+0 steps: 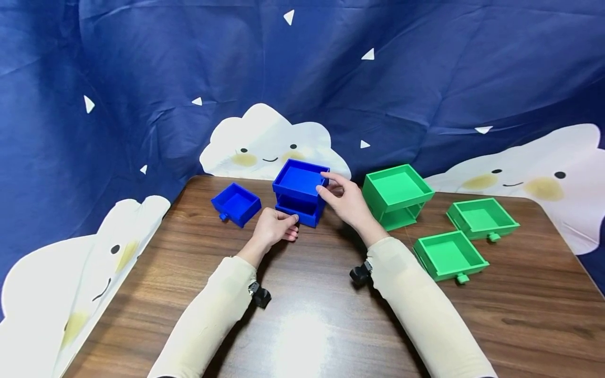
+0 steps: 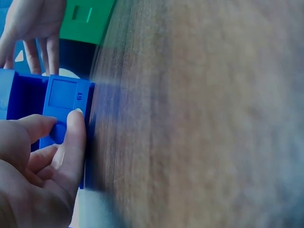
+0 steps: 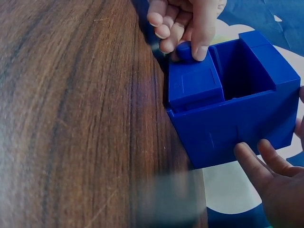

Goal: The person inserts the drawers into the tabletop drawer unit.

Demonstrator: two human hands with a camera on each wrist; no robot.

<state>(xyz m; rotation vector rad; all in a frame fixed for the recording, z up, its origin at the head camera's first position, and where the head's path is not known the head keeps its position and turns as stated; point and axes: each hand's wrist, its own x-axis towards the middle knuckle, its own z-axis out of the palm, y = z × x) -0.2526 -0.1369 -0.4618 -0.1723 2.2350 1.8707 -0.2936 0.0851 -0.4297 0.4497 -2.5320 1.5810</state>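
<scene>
In the head view a blue cabinet (image 1: 300,178) stands at the back middle, its upper compartment empty. A blue drawer (image 2: 63,92) sits in the lower compartment, its front close to the cabinet's front edge. With thumb and finger my left hand (image 1: 276,229) pinches the round knob (image 2: 58,133) on that drawer. My right hand (image 1: 347,202) is at the cabinet's right side; its fairly straight fingertips (image 3: 243,149) touch the side wall. Left of the cabinet lies a second blue drawer (image 1: 236,203), its knob facing front-left.
A green cabinet (image 1: 399,191) with an open front stands right of my right hand. Two green drawers, one farther back (image 1: 482,218) and one nearer (image 1: 450,254), lie to its right. Behind the wooden table (image 1: 302,294) hangs a blue cloth (image 1: 302,63) with clouds.
</scene>
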